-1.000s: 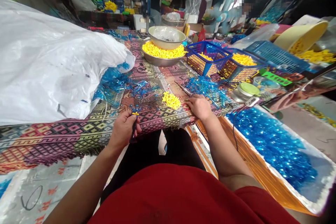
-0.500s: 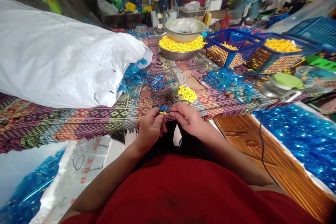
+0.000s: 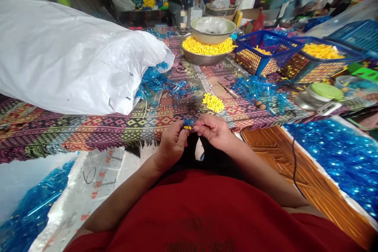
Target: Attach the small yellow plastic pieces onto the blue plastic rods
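Note:
At the near edge of the cloth-covered table, my left hand (image 3: pixel 173 141) is closed, pinching a small yellow plastic piece (image 3: pixel 188 127) with clear blue plastic (image 3: pixel 189 121) right against it. My right hand (image 3: pixel 215 130) meets it from the other side, thumb and forefinger pressed together on the blue plastic part. Fingers cover much of both parts, so how they join is hidden. Just beyond my hands lies a small heap of yellow pieces (image 3: pixel 213 102). A loose pile of clear blue plastic parts (image 3: pixel 261 92) is spread to its right.
A big white sack (image 3: pixel 73 55) fills the left, with blue parts (image 3: pixel 155 80) at its mouth. Behind stand a metal basin (image 3: pixel 202 60) of yellow pieces, a bowl (image 3: pixel 213 35) on top, and blue baskets (image 3: pixel 262 63). A lidded jar (image 3: pixel 319 96) stands right. Another person (image 3: pixel 176 0) is in the background.
My hands stay together at the table edge, with more of the blue plastic showing between them. The view has shifted slightly. A person has come into sight in the background.

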### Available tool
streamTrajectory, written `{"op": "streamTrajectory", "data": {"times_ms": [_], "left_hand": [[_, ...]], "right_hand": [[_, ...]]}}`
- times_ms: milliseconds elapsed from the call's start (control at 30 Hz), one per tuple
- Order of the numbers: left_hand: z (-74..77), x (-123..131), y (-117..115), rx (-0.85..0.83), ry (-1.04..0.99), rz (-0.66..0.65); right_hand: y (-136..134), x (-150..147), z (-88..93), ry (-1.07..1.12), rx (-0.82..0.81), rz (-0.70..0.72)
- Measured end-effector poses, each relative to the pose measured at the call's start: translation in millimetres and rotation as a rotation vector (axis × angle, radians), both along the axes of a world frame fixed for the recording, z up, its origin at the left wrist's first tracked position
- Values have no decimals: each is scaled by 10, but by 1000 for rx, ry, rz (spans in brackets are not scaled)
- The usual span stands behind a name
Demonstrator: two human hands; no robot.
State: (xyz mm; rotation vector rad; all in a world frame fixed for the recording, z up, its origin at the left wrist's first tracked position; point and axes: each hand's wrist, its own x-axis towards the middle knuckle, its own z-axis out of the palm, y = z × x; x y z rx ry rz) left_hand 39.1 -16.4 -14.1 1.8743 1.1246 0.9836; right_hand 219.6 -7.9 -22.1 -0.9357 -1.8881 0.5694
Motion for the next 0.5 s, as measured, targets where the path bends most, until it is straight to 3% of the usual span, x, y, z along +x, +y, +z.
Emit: {"op": "streamTrajectory", "data": {"times_ms": [167,233,333,433,500], "left_hand": [[-43,-16,53,224,129,48],[-68,16,73,201,108,49],[-99,61,114,36,-10,65],[-98,45,185,-180,-181,93],[-86,8,233,-275,-280,100]], "right_hand": [[42,-43,-65,337,-472,89],[59,-61,-60,395,-568,96],[98,5,-29,376,-663,105],[201,333,-54,232,-591,-38],[312,704,-115,110,-359,-251]]}}
